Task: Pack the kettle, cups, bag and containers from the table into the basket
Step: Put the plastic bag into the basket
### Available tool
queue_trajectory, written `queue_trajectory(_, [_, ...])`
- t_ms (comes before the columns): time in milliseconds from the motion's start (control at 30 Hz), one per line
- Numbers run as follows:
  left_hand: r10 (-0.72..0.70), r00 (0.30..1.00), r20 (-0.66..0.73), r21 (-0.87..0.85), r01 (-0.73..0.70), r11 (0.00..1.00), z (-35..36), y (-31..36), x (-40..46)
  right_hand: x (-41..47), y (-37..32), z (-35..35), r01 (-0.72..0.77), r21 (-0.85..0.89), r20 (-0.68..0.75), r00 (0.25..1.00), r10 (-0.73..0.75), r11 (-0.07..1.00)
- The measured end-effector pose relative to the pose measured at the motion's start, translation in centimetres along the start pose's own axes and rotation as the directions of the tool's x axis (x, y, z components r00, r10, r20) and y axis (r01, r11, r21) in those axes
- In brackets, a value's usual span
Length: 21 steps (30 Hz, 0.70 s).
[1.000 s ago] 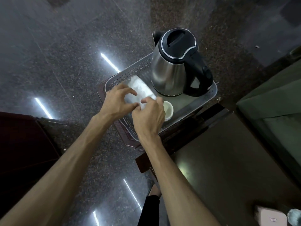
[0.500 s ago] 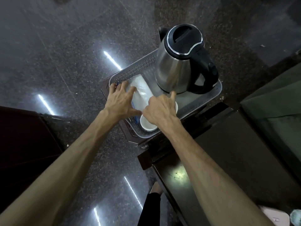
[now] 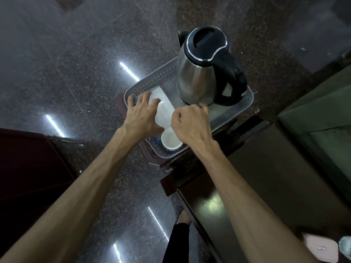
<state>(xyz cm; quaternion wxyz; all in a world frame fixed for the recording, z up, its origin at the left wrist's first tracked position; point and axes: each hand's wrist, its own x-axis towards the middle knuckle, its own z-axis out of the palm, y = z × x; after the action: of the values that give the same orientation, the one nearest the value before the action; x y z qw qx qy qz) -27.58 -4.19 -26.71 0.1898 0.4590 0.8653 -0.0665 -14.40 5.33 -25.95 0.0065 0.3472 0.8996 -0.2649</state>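
A grey perforated basket (image 3: 152,83) sits on a dark red stool (image 3: 121,105). A steel kettle (image 3: 197,73) with a black lid and handle stands upright at its far right. A whitish plastic bag (image 3: 164,108) lies flat in the basket's left half. My left hand (image 3: 141,114) rests on the bag with fingers spread. A white cup (image 3: 170,142) stands upright in the near corner. My right hand (image 3: 190,122) hovers just above and behind the cup, fingers curled, thumb at the bag's edge. What lies under it is hidden.
A dark table (image 3: 266,177) runs along the right, touching the stool. A pink container (image 3: 319,247) and a clear item (image 3: 344,245) sit at its near right end. A green seat (image 3: 322,114) lies beyond. Dark red furniture (image 3: 28,168) is at left, my foot (image 3: 184,217) below.
Both hands stopped pinching the bag. My left hand flattened on it with fingers spread. My right hand's fingers, stretched toward the kettle a moment ago, have curled in.
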Motion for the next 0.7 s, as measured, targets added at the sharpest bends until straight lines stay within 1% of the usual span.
queue_trajectory(67, [0.013,0.99,-0.139,-0.1,-0.027,0.995,-0.3,1.5,-0.8,-0.8,1.0,-1.0,-0.035,0.193,-0.071,0.996,0.049,0.981])
queue_trajectory(133, [-0.006,0.969,-0.246,-0.231,-0.052,0.972,-0.7,3.4,-1.7,-1.7,2.0,-2.1,-0.085,0.346,-0.117,0.984,0.133,0.935])
queue_trajectory(200, [-0.023,0.953,-0.301,-0.35,-0.088,0.932,-0.9,5.6,-2.7,-2.8,3.1,-2.9,-0.109,0.447,-0.166,0.965,0.202,0.888])
queue_trajectory(300, [-0.011,0.937,-0.35,-0.47,-0.165,0.867,-0.5,9.4,-4.3,-4.9,5.3,-3.8,-0.153,0.548,-0.198,0.931,0.305,0.822])
queue_trajectory(467, [0.012,0.941,-0.337,-0.631,-0.235,0.739,1.7,16.2,-7.3,-10.4,9.9,-4.3,-0.269,0.697,-0.137,0.86,0.491,0.665])
queue_trajectory(533, [0.021,0.952,-0.304,-0.677,-0.231,0.698,2.8,18.8,-8.7,-13.1,11.7,-4.4,-0.301,0.727,-0.111,0.836,0.538,0.617])
queue_trajectory(700, [0.107,0.978,-0.178,-0.716,-0.203,0.668,5.6,26.1,-13.1,-20.9,16.7,-4.5,-0.371,0.776,-0.081,0.743,0.664,0.51])
